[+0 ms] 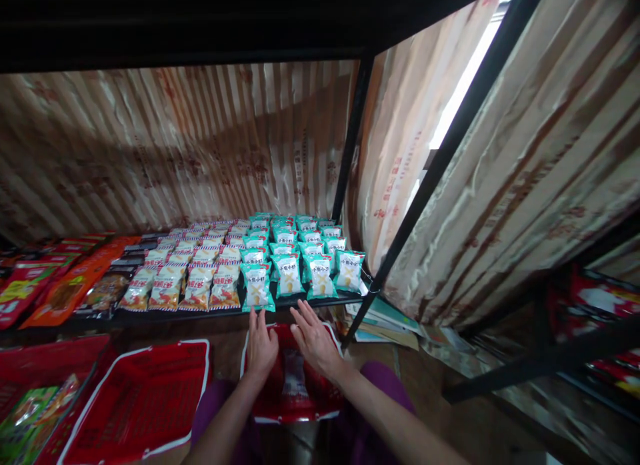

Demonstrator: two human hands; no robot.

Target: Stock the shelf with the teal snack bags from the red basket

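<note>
My left hand point(262, 342) has its fingers apart and holds nothing, with the fingertips at the lower edge of a teal and white snack bag point(257, 287) at the shelf's front. Just below the front edge of the black shelf point(305, 306), my right hand point(315, 338) is spread, with nothing in it. Several rows of teal bags point(320, 276) stand on the shelf, beside rows of white and orange bags point(167, 284). Under both hands is a red basket point(287, 410) with a small bag point(294, 374) in it.
Two more red baskets stand at the left, one bare inside point(145, 392) and one with green packets point(25, 412). Red and orange packets point(65, 285) fill the shelf's left end. A black post point(400, 242) rises at the right, near papers point(395, 322) on the floor.
</note>
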